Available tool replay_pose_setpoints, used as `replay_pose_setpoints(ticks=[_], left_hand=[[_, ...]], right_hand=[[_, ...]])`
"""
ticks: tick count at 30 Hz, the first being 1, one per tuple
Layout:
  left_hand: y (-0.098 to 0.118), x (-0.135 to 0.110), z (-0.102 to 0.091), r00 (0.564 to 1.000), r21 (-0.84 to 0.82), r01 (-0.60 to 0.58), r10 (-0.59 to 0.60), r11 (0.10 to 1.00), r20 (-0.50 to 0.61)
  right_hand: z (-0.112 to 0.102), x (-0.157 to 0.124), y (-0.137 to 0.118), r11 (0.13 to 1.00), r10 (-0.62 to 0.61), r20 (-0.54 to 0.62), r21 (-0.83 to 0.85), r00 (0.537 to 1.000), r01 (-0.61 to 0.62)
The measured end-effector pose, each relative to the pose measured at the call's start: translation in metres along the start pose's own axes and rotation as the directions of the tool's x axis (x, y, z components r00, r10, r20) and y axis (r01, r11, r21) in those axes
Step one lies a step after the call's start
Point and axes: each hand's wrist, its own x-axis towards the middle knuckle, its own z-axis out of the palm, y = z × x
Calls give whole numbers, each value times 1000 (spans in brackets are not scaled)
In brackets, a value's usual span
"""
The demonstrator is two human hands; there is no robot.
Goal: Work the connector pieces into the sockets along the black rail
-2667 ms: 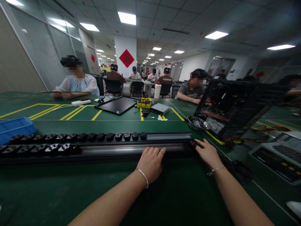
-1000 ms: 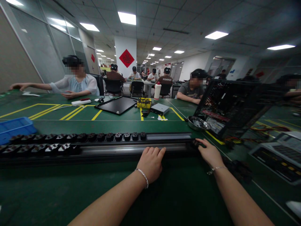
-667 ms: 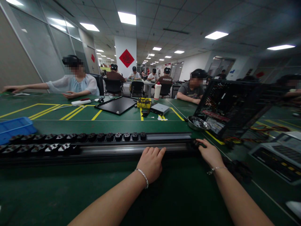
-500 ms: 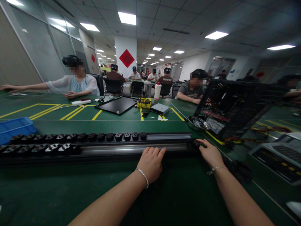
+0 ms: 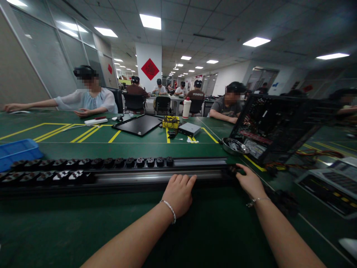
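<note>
Two long dark metal rails (image 5: 156, 176) lie across the green table (image 5: 212, 230) in front of me. Several small black pieces (image 5: 92, 162) sit in a row on their left parts. My left hand (image 5: 178, 194) rests on the near rail's front edge, fingers curled over it. My right hand (image 5: 250, 181) is at the near rail's right end, its fingertips pinched on a small black piece (image 5: 232, 171) there.
A blue bin (image 5: 17, 150) stands at the left. An open black computer case (image 5: 275, 124), a metal bowl (image 5: 234, 146) and a keyboard (image 5: 329, 184) are on the right. A black panel (image 5: 138, 124) lies further back. Other people sit at the far side.
My hands have hardly moved; the right fingertips shifted slightly on the black piece. The person at far left stretched an arm out to the left.
</note>
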Motion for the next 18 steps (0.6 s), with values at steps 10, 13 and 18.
replay_pose_setpoints(ticks=[10,13,18], left_hand=[[0,0,1,1000,-3,-6,6,1000,-14],[-1,0,1,1000,-5,-10,10,1000,-24],[0,0,1,1000,-2,-4,4,1000,-8]], right_hand=[[-2,2,4,995,98,52,2,994,-98],[-3,1,2,994,112,58,7,992,-113],[-4,1,1,991,129,53,35,990,-131]])
